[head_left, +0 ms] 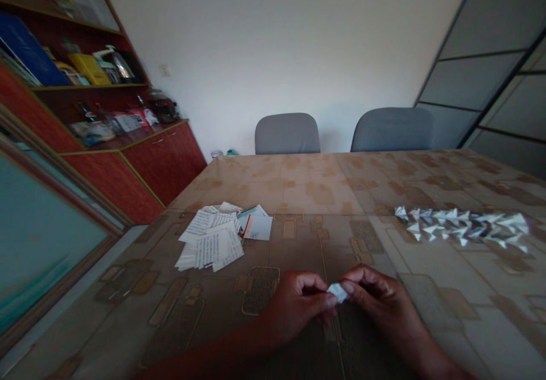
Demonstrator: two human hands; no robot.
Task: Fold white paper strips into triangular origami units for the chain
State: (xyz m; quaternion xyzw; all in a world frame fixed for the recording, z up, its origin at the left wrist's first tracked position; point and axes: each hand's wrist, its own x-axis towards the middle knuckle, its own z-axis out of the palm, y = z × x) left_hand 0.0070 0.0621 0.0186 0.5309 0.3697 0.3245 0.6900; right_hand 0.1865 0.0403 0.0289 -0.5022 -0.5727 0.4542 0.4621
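Observation:
Between my two hands, just above the near part of the table, is a small folded piece of white paper (338, 293). My left hand (298, 300) pinches its left side with thumb and index finger. The right side is pinched by the thumb and fingers of my right hand (377, 297). Left of my hands lies a loose pile of printed paper pieces (217, 243), some white with text, a few coloured. Over on the right, several folded paper shapes (460, 224) with pointed tips stand close together in rows.
The table (298, 186) has a brown patterned cover. Two grey chairs (287, 133) stand at its far side, before a white wall. A red-brown cabinet (166, 152) with loaded shelves is on the left, and sliding panels (478, 78) are on the right.

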